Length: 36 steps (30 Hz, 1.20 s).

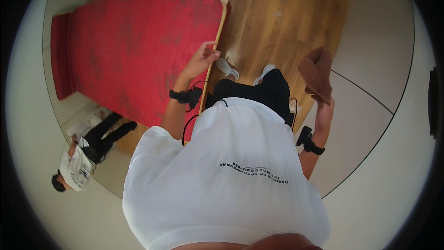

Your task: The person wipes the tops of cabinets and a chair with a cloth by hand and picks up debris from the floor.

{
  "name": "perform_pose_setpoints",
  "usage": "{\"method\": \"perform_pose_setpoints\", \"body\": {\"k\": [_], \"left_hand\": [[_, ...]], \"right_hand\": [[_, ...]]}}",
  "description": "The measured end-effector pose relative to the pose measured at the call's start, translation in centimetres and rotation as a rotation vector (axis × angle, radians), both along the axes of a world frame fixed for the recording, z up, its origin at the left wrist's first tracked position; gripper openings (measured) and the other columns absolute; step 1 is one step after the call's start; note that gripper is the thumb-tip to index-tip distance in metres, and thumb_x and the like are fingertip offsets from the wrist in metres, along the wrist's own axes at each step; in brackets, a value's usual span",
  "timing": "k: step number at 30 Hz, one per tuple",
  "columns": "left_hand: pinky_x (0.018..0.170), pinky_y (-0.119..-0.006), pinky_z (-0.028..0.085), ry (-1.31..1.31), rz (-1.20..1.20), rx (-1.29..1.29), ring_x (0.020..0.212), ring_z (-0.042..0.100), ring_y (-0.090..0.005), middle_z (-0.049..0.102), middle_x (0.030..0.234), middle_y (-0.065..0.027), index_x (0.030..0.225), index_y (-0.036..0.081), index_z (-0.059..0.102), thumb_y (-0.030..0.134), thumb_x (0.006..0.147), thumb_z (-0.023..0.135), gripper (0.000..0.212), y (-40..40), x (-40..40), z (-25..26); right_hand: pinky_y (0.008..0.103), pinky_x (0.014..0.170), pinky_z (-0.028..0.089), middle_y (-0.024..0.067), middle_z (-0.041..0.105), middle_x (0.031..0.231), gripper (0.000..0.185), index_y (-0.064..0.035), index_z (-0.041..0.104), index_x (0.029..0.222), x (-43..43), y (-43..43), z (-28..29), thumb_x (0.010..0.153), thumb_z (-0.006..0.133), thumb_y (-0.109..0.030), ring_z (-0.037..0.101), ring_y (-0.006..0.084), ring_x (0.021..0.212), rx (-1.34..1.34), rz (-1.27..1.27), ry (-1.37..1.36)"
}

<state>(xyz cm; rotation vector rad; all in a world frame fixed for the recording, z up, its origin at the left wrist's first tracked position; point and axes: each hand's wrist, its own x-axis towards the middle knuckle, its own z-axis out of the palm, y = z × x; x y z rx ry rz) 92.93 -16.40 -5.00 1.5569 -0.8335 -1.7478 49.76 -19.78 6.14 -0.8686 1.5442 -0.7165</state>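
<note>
My left hand (204, 59) is raised over the pale edge of a large red fabric-like surface (149, 41). Its fingers are bent and apart, and nothing shows between them. To the right, my right hand (326, 101) holds a brown folded cloth item (317, 73); whether it is a glove or some other cloth piece cannot be told. The item sticks up past the hand, over the edge of the wooden floor, and hides most of the fingers. Each wrist bears a black strap with a small device.
The red surface has dark smudges and a raised red end (62, 55) at far left. My feet in white shoes (228, 68) stand on the wood floor (263, 17) beside it. Another person (81, 159) is at lower left. Thin black cables hang near my arms.
</note>
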Motion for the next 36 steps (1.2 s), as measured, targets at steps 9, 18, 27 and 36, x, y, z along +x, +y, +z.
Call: {"method": "perform_pose_setpoints", "body": {"k": [9,18,27,36], "left_hand": [[0.099,-0.038,0.044,0.146,-0.738,-0.129,0.120,0.051,-0.0276,0.043,0.138,-0.0223,0.151,0.020,0.015,0.005,0.083,0.069,0.088,-10.5,-9.5,12.7],[0.099,-0.034,0.041,0.028,-0.974,-0.320,0.117,0.054,-0.0224,0.055,0.129,-0.0145,0.137,0.007,0.042,0.002,0.091,0.047,0.046,-21.7,-14.1,10.9],[0.087,-0.032,0.046,0.196,-1.005,-0.168,0.104,0.055,-0.0208,0.058,0.110,-0.0096,0.119,0.008,0.046,0.004,0.093,0.048,0.026,-34.3,-18.4,5.2],[0.100,-0.034,0.041,0.383,-1.529,-0.815,0.117,0.052,-0.0229,0.044,0.136,-0.0171,0.148,0.008,0.014,0.015,0.085,0.067,0.082,-38.0,-27.3,12.1]], "right_hand": [[0.0253,0.079,0.045,0.0031,0.062,0.089,0.022,0.0051,0.059,0.106,7.3,-5.1,9.4,0.085,0.054,0.003,0.054,0.0099,0.086,0.116,0.508,-0.205],[0.0245,0.068,0.044,0.0046,0.060,0.077,0.014,0.0067,0.058,0.092,5.3,-13.7,13.1,0.079,0.053,0.007,0.052,0.0080,0.076,-0.110,0.303,-0.206],[0.0267,0.073,0.046,0.0044,0.061,0.086,0.014,0.0059,0.057,0.097,-5.3,-9.2,8.3,0.089,0.049,-0.003,0.056,0.0112,0.084,-0.074,-0.196,-0.030],[0.0351,0.074,0.048,0.0147,0.065,0.088,0.018,0.0025,0.065,0.087,6.4,-22.1,16.7,0.072,0.063,-0.006,0.061,0.0286,0.082,-0.424,0.123,-0.034]]}}
